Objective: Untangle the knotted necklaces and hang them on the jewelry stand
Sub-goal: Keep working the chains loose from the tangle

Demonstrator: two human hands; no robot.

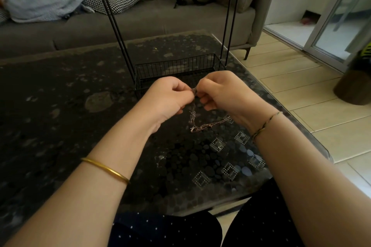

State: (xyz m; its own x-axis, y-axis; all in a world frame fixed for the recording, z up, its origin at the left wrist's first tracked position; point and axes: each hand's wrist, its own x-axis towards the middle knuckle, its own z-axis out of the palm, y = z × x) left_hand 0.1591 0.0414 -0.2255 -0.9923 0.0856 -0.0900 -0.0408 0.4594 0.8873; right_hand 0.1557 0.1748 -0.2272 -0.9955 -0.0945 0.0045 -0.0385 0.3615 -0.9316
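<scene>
Lap point(164, 232) tucks under the table point(60, 106), whose right edge runs close past the right wrist; open room lies to the left. Just behind the hands rises the stand point(118, 32), with no chain on what shows of it. Both the left hand point(166, 96) and right hand point(224, 92) pinch the knot point(194, 91) with curled fingers, and the necklaces point(202, 125) dangle below. Untangling is under way; next, tease one strand loose gently.

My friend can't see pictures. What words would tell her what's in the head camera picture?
A left hand and a right hand pinch a knot of thin tangled necklaces between them above a dark patterned table, loose chains hanging below. Behind them stands a black wire jewelry stand with a basket base and tall rods, then a grey sofa.
</scene>
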